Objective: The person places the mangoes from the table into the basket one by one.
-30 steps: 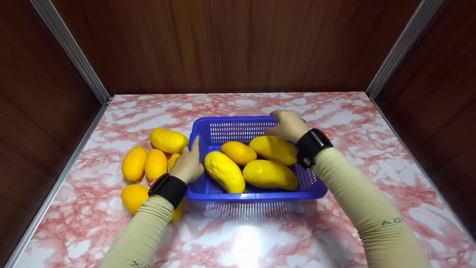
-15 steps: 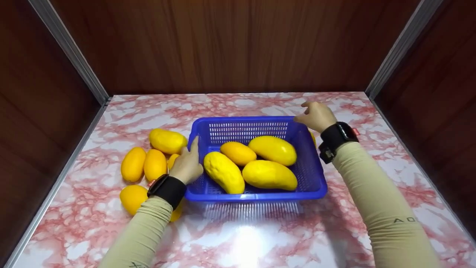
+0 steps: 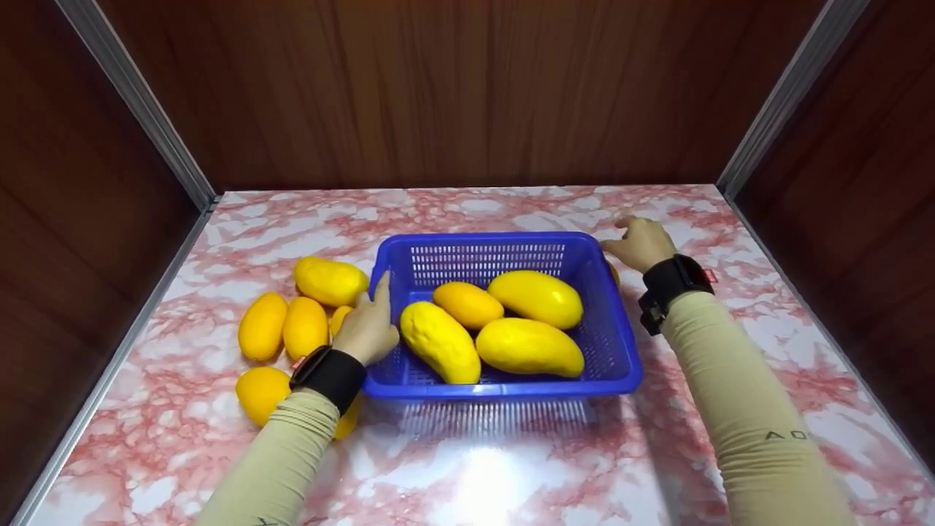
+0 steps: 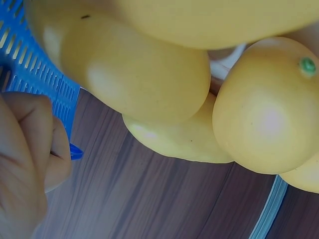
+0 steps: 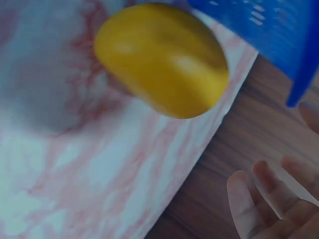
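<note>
A blue slatted plastic basket [image 3: 504, 389] stands mid-table with several yellow mangoes in it, one of them a mango [image 3: 535, 299] at its back right. My left hand [image 3: 367, 325] grips the basket's left rim, its curled fingers showing in the left wrist view. Past the back right corner is my right hand [image 3: 643, 245], fingers loosely bent and spread, holding nothing. Close below it, a single mango [image 5: 162, 59] lies on the table outside the basket's right wall; in the head view the basket and hand mostly hide it.
Several more mangoes lie left of the basket, including one mango [image 3: 331, 281] at the back and another mango [image 3: 263, 326] at the far left; my left forearm partly covers some. Dark wood panels [image 3: 467, 95] enclose the pink marbled table [image 3: 438, 482] behind and at both sides.
My right hand has moved from over the back right mango in the basket, across the rim, to outside the right corner, then slightly lower. My left hand and the basket have stayed put.
</note>
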The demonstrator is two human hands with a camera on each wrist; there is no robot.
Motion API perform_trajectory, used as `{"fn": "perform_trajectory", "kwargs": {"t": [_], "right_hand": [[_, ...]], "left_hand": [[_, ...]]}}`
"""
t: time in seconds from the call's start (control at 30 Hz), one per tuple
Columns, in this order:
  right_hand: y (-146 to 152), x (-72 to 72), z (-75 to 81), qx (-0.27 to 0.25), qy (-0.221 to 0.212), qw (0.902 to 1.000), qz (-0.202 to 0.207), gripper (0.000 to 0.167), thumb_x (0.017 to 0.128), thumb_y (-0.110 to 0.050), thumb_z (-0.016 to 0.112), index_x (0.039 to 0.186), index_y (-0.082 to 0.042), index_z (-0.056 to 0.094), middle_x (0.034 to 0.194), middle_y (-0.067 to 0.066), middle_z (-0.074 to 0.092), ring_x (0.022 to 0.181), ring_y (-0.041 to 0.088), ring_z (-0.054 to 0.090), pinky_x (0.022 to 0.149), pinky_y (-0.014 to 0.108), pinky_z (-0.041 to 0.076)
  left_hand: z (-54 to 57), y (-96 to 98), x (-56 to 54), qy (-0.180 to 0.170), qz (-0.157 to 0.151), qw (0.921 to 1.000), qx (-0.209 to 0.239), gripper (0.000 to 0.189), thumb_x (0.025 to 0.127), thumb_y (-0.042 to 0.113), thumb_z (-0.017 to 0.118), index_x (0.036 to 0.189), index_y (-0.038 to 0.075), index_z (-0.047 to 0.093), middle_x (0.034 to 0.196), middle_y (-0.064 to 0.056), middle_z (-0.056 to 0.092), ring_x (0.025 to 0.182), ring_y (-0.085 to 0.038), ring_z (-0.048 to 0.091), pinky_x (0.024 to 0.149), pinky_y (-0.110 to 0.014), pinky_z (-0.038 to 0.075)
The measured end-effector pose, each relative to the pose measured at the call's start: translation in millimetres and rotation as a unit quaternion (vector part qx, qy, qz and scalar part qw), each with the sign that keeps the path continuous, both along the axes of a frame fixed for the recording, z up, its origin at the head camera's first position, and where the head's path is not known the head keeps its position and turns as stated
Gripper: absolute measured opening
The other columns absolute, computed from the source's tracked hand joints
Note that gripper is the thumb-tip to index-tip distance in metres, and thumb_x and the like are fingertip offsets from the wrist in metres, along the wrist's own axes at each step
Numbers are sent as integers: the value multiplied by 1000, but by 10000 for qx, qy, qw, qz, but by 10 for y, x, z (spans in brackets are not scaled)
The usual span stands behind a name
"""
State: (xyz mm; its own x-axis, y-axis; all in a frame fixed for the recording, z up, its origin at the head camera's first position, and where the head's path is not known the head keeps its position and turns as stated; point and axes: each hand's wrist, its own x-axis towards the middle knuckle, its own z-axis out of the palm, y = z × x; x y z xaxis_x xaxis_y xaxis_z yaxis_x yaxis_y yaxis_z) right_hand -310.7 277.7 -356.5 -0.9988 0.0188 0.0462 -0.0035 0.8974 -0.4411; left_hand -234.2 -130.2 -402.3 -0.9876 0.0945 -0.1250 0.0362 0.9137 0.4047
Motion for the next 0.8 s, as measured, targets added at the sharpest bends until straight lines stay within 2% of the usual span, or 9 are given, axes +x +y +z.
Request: {"fn": "perform_trajectory", "kwargs": {"t": [0.23, 0.43, 0.6, 0.67, 0.8], "right_hand": [[107, 25, -204, 3, -167, 9998, -139, 63, 94, -37, 60, 135, 10, 53, 125, 35, 59, 114, 48, 59, 97, 57, 46], [103, 14, -327, 125, -628, 9979, -52, 67, 94, -38, 57, 142, 7, 45, 138, 35, 50, 127, 52, 48, 107, 58, 38], [56, 26, -427, 225, -830, 9960, 256, 56, 100, -28, 45, 145, 6, 41, 135, 36, 51, 125, 52, 50, 107, 57, 39], [58, 20, -464, 283, -853, 9949, 447, 55, 98, -24, 45, 145, 6, 40, 135, 37, 51, 125, 52, 50, 107, 57, 39], [88, 8, -505, 162, -1106, 9920, 578, 62, 94, -22, 51, 148, 5, 36, 139, 37, 47, 126, 51, 48, 109, 56, 38]], "left_hand": [[5, 2, -12, 43, -42, 10000, 4, 88, 86, 8, 51, 161, 12, 4, 142, -37, 41, 97, -43, 60, 93, -52, 42], [1, -5, -18, 57, -47, 9999, 101, 87, 86, 6, 48, 161, 14, 5, 143, -36, 41, 95, -43, 60, 89, -52, 46], [-6, -2, -22, 57, -50, 9999, 113, 87, 86, 6, 49, 161, 14, 4, 142, -36, 41, 92, -41, 60, 87, -51, 47], [-11, -4, -22, 57, -52, 9999, 112, 88, 86, 6, 49, 161, 14, 4, 142, -36, 41, 91, -41, 60, 87, -51, 47], [-13, -2, -21, 64, -55, 9999, 113, 88, 85, 6, 49, 161, 14, 5, 142, -36, 41, 92, -41, 60, 88, -52, 46]]}}
